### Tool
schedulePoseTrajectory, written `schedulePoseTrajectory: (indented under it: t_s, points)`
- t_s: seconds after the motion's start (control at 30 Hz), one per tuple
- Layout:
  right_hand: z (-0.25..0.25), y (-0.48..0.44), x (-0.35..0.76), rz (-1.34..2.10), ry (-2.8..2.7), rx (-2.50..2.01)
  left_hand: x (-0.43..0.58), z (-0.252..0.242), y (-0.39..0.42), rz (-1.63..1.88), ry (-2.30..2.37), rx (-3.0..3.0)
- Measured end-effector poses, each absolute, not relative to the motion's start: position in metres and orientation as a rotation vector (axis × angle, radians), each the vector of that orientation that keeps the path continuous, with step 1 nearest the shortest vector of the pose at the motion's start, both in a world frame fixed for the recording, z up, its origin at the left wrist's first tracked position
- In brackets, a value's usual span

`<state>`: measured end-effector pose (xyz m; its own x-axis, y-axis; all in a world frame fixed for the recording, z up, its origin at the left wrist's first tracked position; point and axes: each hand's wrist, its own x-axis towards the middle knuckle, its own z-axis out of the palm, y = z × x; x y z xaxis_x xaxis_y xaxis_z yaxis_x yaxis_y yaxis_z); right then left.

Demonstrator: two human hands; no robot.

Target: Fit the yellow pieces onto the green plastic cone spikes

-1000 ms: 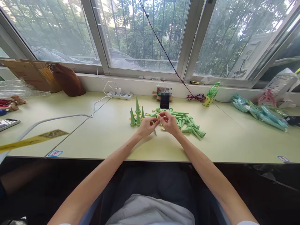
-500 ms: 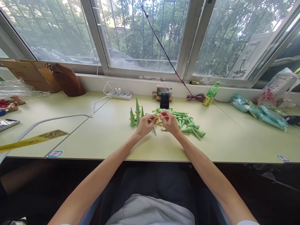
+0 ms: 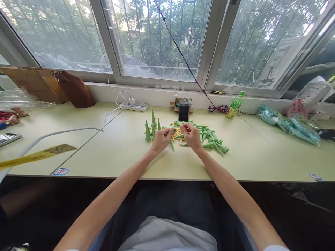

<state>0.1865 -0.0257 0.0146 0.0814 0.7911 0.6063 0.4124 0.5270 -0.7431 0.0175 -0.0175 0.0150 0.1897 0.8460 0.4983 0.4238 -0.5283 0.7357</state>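
Observation:
My left hand (image 3: 161, 139) is closed round a green cone-shaped spike (image 3: 172, 145) whose tip pokes down and to the right below the fingers. My right hand (image 3: 192, 136) is curled in a pinch over small yellow parts (image 3: 178, 132) lying between the two hands; what it pinches is too small to name. A heap of green spikes (image 3: 213, 141) lies on its side just right of my right hand. A few spikes stand upright (image 3: 153, 127) just left of my left hand.
A black phone (image 3: 183, 113) stands behind the heap near the window sill. A white power strip (image 3: 134, 106) and its cable (image 3: 65, 131) run to the left. A green bottle (image 3: 235, 105), teal bags (image 3: 288, 124) and a brown pouch (image 3: 74, 90) sit along the pale green table (image 3: 125, 153).
My hands have come apart a little. The left hand has shifted left with the green spike, the right has stayed over the yellow parts.

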Motion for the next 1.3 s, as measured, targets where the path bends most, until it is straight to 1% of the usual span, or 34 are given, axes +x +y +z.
schedulePoseTrajectory:
  t_s: [0.1,0.37,0.5,0.87,1.1,1.2,1.3]
  points:
    - [0.016,-0.026,0.188,0.360,-1.499,-1.114,0.016,0.012,-0.016,1.264,1.283,2.084]
    - [0.018,-0.029,0.186,0.340,-1.542,-1.142,0.013,0.007,-0.017,0.865,1.442,2.203]
    - [0.018,-0.029,0.186,0.339,-1.562,-1.144,0.013,0.004,-0.016,0.789,1.434,2.235]
    - [0.015,-0.028,0.187,0.344,-1.582,-1.138,0.012,-0.003,-0.010,0.918,1.376,2.189]
    - [0.015,-0.027,0.187,0.368,-1.540,-1.108,0.017,0.011,-0.018,1.185,1.324,2.047]
    - [0.015,-0.028,0.186,0.371,-1.543,-1.085,0.018,0.013,-0.019,1.256,1.267,1.989]
    - [0.017,-0.030,0.185,0.382,-1.561,-1.057,0.017,0.011,-0.017,1.229,1.130,1.855]
